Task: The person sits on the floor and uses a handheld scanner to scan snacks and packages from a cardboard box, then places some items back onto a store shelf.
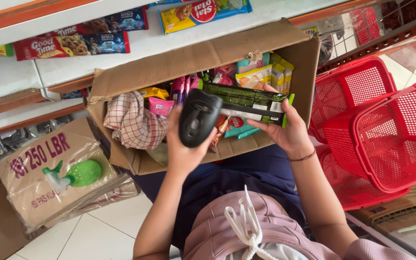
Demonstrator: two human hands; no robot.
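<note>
Green snack pack (246, 102) is being held over the cardboard box (169, 67) by the right hand (290, 132), fingers closed on it; the left hand (184, 149) is gripping a black barcode scanner (197, 118). Scanning step, I judge; next, the scanner needs aiming at the pack's barcode.

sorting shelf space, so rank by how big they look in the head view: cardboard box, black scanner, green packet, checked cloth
1. cardboard box
2. checked cloth
3. green packet
4. black scanner
The packet and scanner sit nearer the camera and look close in size, so that order is unsure.
</note>
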